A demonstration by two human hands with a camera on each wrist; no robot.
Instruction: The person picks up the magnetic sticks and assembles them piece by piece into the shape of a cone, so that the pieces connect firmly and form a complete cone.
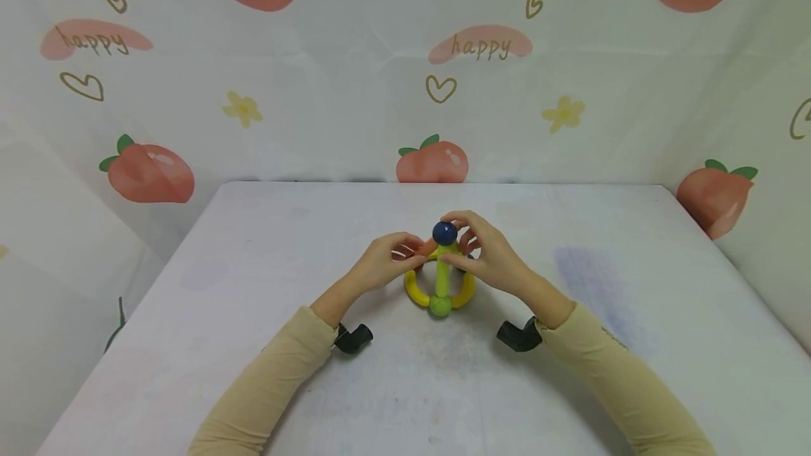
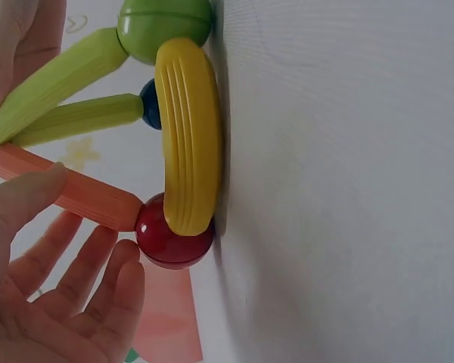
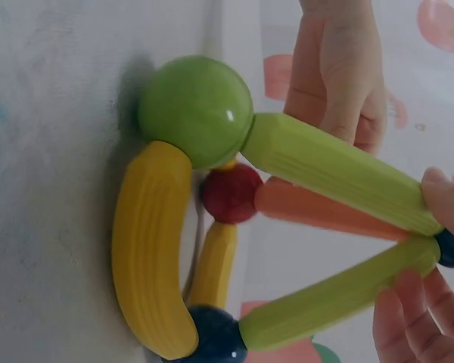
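A pyramid of ball-and-rod building toy pieces stands on the table. Its base has yellow curved rods (image 1: 416,290) joining a green ball (image 1: 440,306), a red ball (image 2: 172,240) and a dark blue ball (image 3: 216,336). Two light green rods (image 3: 340,174) and an orange rod (image 2: 98,198) lean up to a blue ball (image 1: 445,233) at the top. My left hand (image 1: 383,261) pinches the orange rod, thumb across it and fingers behind. At the top, my right hand (image 1: 491,252) grips the green rods close under the blue ball, thumb on one, fingertips at the other.
The white table (image 1: 285,231) has a faint purplish stain (image 1: 586,280) on the right. Behind it hangs a white cloth (image 1: 355,90) printed with peaches, hearts and flowers. Black wrist-worn pieces (image 1: 353,338) jut out below both hands, close over the table.
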